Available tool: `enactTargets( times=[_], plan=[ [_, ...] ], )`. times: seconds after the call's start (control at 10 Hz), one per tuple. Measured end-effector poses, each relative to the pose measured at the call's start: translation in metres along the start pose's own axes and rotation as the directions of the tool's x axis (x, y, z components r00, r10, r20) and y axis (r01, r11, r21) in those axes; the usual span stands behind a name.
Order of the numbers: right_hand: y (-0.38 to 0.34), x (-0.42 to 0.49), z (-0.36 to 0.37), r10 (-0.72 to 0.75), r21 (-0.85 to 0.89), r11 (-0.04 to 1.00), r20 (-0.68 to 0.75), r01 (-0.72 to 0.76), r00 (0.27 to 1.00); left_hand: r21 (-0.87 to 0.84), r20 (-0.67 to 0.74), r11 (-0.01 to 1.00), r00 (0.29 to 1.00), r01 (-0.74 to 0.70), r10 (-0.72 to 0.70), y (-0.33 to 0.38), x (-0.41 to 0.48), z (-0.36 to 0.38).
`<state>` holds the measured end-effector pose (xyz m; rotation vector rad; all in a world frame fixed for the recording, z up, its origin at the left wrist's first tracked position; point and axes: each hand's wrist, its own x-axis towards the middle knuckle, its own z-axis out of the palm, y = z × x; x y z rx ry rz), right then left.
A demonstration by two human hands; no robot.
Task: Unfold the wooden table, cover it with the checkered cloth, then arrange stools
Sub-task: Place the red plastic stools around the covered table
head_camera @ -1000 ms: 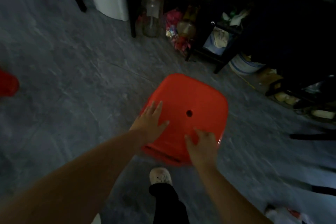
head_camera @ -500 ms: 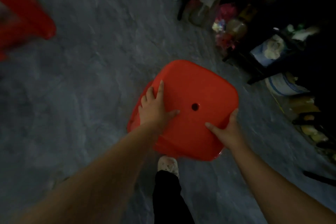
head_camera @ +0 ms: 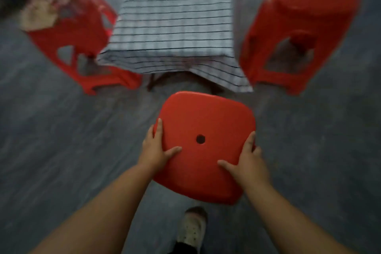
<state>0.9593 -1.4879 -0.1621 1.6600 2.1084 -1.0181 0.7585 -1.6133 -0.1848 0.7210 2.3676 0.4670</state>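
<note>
Cloth [head_camera: 175, 16] covers the table [head_camera: 151, 83]; red stool [head_camera: 78, 33] at nine o'clock, second stool [head_camera: 299, 27] at three. Left hand [head_camera: 153, 150] and right hand [head_camera: 250, 159] grip the third stool [head_camera: 206, 126] at six; placing it remains.

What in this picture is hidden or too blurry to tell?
Head view:
- Legs of the held stool, and whether they touch the floor: hidden under its seat.
- The wooden table: covered by the checkered cloth; only leg bits show.
- The pale thing on the left stool: smeared by motion blur.
</note>
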Motion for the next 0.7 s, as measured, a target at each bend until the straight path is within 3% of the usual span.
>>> enactTargets(
  times=[0.2,0.4,0.6,0.7],
  plan=[
    [-0.142,0.071,0.028,-0.116,-0.153,0.982,-0.011,0.113,0.993,-0.107,-0.038,0.992,0.997,0.061,-0.065,-0.069,0.103,-0.088],
    [-0.187,0.106,0.019,-0.021,-0.245,0.969,0.084,0.041,0.996,-0.088,-0.017,0.991,0.995,0.100,-0.102,-0.068,0.137,-0.108],
    [-0.181,0.102,0.010,-0.062,-0.248,0.963,0.187,0.108,0.980,0.229,-0.010,0.944,0.971,0.236,-0.240,-0.040,0.122,-0.119],
    [-0.173,0.097,-0.036,-0.131,-0.208,0.953,0.375,0.221,0.918,0.469,0.072,0.869,0.973,0.159,-0.217,-0.006,0.093,-0.121]
  ],
)
